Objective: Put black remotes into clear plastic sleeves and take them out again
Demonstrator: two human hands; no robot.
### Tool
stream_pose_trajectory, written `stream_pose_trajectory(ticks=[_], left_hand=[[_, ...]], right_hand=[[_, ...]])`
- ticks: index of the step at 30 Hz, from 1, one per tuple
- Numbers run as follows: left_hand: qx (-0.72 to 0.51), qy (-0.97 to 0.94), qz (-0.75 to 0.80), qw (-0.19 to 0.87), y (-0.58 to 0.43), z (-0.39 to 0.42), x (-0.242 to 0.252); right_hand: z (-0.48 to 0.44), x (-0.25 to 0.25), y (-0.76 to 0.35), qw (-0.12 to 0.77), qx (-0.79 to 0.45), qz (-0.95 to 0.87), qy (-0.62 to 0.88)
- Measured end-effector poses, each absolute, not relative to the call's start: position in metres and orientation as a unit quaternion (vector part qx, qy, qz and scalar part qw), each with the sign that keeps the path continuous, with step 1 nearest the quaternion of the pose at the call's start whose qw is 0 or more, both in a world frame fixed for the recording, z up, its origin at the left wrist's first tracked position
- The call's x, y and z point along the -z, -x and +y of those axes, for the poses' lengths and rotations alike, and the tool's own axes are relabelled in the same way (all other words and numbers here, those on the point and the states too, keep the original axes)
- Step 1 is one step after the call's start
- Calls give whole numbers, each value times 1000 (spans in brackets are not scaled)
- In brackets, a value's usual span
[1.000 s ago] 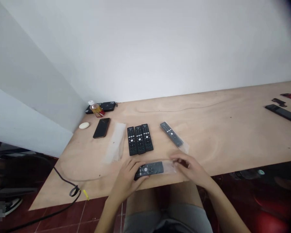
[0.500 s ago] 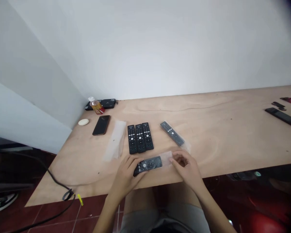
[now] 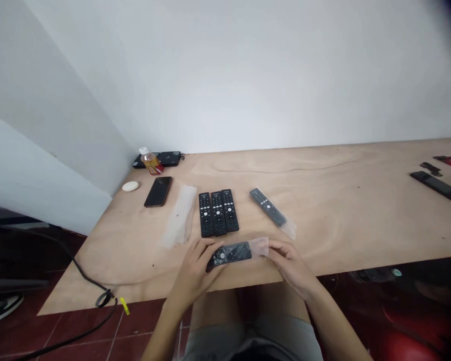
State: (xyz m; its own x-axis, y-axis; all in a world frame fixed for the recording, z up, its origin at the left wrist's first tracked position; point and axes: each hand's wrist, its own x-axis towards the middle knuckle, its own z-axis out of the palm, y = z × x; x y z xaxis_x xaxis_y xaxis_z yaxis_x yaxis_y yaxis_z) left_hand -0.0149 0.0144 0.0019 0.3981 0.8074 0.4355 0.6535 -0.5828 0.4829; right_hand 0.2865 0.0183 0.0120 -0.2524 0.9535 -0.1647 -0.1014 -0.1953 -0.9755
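The right hand [image 3: 291, 265] has slid onto the black remote's [image 3: 229, 254] plastic sleeve [image 3: 258, 246].

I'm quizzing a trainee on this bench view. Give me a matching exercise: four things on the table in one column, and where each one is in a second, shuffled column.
Things:
1. Single black remote
2. Three black remotes
3. Black smartphone
4. Plastic bottle of amber liquid

Places:
A. In front of a flat black device near the wall
B. Side by side on the plywood tabletop
C. Partly in a clear plastic sleeve, between the left hand and right hand
D. Just left of a flat clear plastic sheet

Pairs: 1-C, 2-B, 3-D, 4-A
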Motion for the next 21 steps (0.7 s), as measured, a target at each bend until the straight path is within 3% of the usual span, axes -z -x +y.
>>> stream_pose_trajectory(ticks=[21], left_hand=[[-336,-832,421,132,15,15,6]], right_hand=[[21,-9,-258,459,-570,-483,481]])
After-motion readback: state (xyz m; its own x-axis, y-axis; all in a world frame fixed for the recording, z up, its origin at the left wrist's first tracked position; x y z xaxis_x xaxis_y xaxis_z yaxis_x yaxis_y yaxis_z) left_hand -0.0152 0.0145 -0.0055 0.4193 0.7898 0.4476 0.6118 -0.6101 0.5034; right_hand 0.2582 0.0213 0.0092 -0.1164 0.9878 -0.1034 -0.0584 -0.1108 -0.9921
